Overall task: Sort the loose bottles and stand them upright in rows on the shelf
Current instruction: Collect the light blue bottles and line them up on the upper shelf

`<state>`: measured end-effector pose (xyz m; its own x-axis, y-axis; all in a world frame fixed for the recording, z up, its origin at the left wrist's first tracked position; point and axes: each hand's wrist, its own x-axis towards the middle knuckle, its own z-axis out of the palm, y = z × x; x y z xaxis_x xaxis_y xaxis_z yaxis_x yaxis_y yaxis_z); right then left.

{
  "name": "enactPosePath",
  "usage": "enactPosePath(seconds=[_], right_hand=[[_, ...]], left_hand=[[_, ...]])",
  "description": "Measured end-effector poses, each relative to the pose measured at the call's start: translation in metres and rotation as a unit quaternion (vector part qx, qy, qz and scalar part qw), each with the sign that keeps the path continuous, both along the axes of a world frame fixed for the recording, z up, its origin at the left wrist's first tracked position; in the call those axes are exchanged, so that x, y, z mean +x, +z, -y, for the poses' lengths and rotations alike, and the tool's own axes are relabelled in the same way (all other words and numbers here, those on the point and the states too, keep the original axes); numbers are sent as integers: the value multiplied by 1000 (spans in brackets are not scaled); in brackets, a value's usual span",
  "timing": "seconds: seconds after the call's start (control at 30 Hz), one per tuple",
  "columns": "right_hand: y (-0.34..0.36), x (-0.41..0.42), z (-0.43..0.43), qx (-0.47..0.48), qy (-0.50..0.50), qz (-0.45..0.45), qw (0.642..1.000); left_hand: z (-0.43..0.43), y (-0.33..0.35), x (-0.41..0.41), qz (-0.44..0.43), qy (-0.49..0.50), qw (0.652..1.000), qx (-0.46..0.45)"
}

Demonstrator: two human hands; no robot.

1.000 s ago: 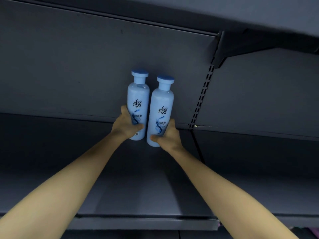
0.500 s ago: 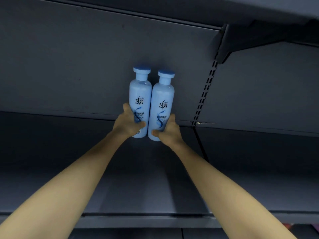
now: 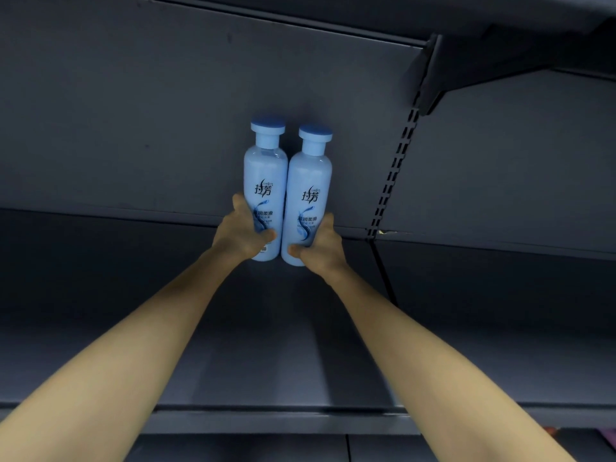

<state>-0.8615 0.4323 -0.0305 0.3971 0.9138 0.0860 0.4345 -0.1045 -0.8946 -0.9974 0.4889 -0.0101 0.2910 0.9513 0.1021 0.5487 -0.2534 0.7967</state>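
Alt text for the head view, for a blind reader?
The left hand grips one pale blue plastic bottle with a blue cap and the right hand grips a matching second bottle, both upright, side by side, at the back of a dark grey metal shelf.

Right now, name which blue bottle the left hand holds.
The left-side bottle, whose cap sits higher in view; the left hand grips its lower part. The right hand grips the other bottle.
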Motion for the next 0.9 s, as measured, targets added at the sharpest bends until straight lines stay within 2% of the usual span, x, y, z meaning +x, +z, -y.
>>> enactPosePath(seconds=[0.43, 0.57, 0.7, 0.77, 0.9], right_hand=[[1, 2, -1, -15, 6, -13, 1000], [3, 0, 1, -37, 1, -21, 999], [7, -2, 7, -79, -13, 18, 997], [5, -2, 11, -101, -21, 63, 993], [-3, -2, 20, -161, -20, 144, 976]], left_hand=[[4, 0, 2, 2, 0, 1000, -3], [4, -1, 3, 26, -9, 1000, -11], [8, -6, 1, 42, -9, 999, -19], [11, -10, -3, -4, -2, 1000, -20], [21, -20, -13, -171, 3, 985, -21]])
